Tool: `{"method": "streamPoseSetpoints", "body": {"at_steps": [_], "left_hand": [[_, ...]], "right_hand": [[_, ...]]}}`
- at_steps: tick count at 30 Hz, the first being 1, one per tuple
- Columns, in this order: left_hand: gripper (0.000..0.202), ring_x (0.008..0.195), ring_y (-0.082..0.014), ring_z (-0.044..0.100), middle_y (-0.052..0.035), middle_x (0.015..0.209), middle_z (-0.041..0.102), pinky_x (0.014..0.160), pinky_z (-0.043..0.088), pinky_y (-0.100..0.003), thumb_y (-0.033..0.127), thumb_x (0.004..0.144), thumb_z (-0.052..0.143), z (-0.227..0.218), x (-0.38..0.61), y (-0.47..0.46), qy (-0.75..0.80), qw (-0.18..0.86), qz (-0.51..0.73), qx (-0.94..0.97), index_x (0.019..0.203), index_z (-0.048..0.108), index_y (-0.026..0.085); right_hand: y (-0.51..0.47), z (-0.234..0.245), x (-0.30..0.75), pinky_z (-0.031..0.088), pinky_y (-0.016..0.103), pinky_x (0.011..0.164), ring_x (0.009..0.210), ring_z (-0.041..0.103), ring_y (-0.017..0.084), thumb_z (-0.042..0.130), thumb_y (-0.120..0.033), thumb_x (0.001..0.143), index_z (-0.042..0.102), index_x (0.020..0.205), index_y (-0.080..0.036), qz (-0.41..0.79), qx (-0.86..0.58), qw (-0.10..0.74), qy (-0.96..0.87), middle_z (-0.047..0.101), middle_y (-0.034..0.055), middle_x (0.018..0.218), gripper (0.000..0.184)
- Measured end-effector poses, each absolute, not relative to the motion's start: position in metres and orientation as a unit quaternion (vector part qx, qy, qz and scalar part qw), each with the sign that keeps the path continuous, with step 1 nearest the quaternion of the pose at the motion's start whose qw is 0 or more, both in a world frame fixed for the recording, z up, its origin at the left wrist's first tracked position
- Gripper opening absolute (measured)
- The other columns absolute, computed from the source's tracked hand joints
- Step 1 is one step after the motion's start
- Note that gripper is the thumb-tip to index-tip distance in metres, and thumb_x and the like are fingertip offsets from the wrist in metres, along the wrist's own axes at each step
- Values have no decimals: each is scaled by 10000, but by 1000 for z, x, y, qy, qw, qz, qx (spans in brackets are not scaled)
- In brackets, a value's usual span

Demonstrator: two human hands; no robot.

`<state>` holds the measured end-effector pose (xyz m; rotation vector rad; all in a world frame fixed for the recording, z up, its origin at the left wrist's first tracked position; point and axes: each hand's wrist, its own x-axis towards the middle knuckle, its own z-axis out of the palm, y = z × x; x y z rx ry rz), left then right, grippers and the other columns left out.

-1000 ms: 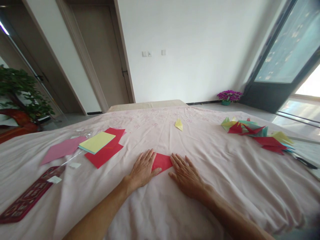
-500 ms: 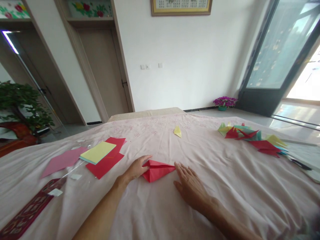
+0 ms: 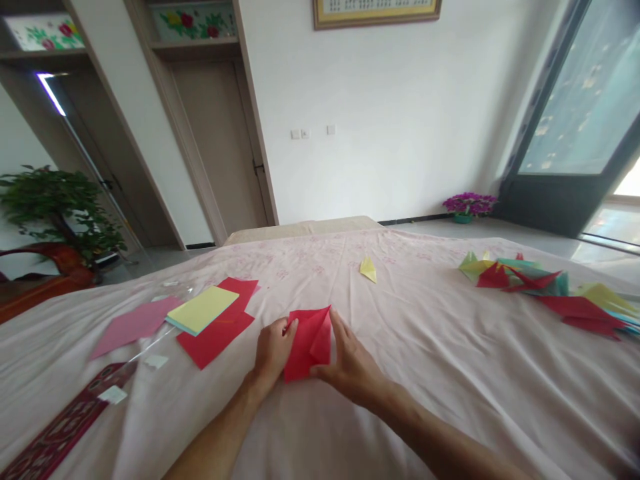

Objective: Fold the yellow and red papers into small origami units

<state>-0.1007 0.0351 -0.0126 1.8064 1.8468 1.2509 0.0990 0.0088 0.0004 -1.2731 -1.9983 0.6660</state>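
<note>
A partly folded sheet of red origami paper (image 3: 304, 347) is between my hands near the front of the cloth-covered table. Its left edge is pinched between the thumb and curled fingers of my left hand (image 3: 273, 353). My right hand (image 3: 353, 363) holds the right side, with the thumb at the lower edge and the fingers up along a raised, slanting flap. The fingertips behind the paper are partly hidden. Beyond it lies a small folded yellow paper piece (image 3: 369, 269).
On the left are a yellow paper stack (image 3: 205, 309), red sheets (image 3: 215, 339), a pink sheet (image 3: 135, 327) and a dark red patterned case (image 3: 60, 420). Several folded paper pieces, including a red one (image 3: 575, 312), lie at the right. Pale wrinkled cloth (image 3: 425, 320) covers the table.
The red paper has gone from a flat, pointed shape to a squarer one with a lifted flap. My right hand has moved left onto it, and the view has shifted slightly left.
</note>
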Motion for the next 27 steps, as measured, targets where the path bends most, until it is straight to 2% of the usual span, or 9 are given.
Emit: {"method": "streamPoseSetpoints", "body": {"at_steps": [4, 7, 11, 14, 16, 19, 21, 24, 27], "left_hand": [[427, 501, -104, 364, 59, 504, 404, 502, 277, -219, 519, 844, 475, -15, -98, 32, 632, 192, 483, 574, 580, 464, 185], [444, 493, -99, 327, 65, 509, 361, 475, 280, -216, 561, 837, 455, -16, -96, 31, 625, 231, 519, 535, 587, 415, 196], [437, 502, -96, 317, 66, 521, 344, 473, 292, -212, 554, 821, 497, -13, -92, 30, 623, 248, 551, 497, 590, 389, 200], [420, 508, -99, 335, 59, 531, 375, 477, 312, -210, 542, 825, 509, -10, -87, 27, 620, 259, 559, 486, 605, 427, 193], [412, 507, -103, 353, 54, 527, 392, 479, 326, -210, 536, 820, 525, -9, -84, 24, 611, 274, 569, 478, 609, 453, 189], [407, 506, -111, 397, 45, 518, 426, 489, 352, -214, 537, 794, 567, -10, -81, 20, 586, 309, 595, 455, 610, 501, 180], [401, 506, -117, 426, 40, 516, 451, 497, 375, -217, 540, 780, 589, -11, -80, 19, 569, 337, 605, 442, 626, 534, 173], [400, 504, -116, 451, 39, 517, 474, 507, 403, -219, 535, 779, 603, -11, -80, 19, 552, 368, 608, 436, 628, 539, 170], [406, 488, -115, 472, 38, 515, 502, 504, 424, -223, 534, 785, 602, -11, -79, 19, 545, 380, 608, 435, 619, 538, 170]], "right_hand": [[25, -24, 95, 359, 437, 1071, 1320, 408, 263, 600, -192, 711, 203, 1496, -169, 265, -512, 393, -716, 391, 139, 1470, 880], [34, -37, 104, 470, 446, 950, 1141, 576, 241, 503, -239, 824, 226, 1483, -225, 322, -501, 441, -671, 505, 128, 1380, 715], [23, -29, 109, 431, 483, 990, 1274, 458, 299, 626, -390, 781, 169, 1499, -232, 312, -465, 436, -705, 347, 151, 1492, 866], [15, -21, 107, 326, 498, 1080, 1370, 311, 328, 725, -322, 650, 149, 1507, -211, 266, -469, 395, -744, 275, 148, 1527, 1039], [18, -21, 106, 366, 459, 1056, 1329, 385, 301, 676, -271, 670, 165, 1503, -211, 279, -485, 401, -726, 321, 135, 1506, 979], [32, -26, 110, 492, 379, 880, 1048, 617, 226, 527, -274, 792, 215, 1479, -222, 369, -488, 442, -656, 557, 108, 1309, 756], [41, -28, 113, 499, 347, 804, 885, 650, 202, 490, -283, 822, 291, 1441, -216, 410, -480, 472, -616, 673, 67, 1077, 654], [47, -26, 117, 479, 312, 717, 744, 624, 187, 541, -308, 798, 467, 1314, -200, 473, -463, 512, -548, 681, 8, 814, 532], [45, -18, 118, 431, 258, 609, 629, 567, 147, 594, -360, 779, 639, 1038, -183, 553, -434, 524, -481, 642, -11, 696, 317]]}}
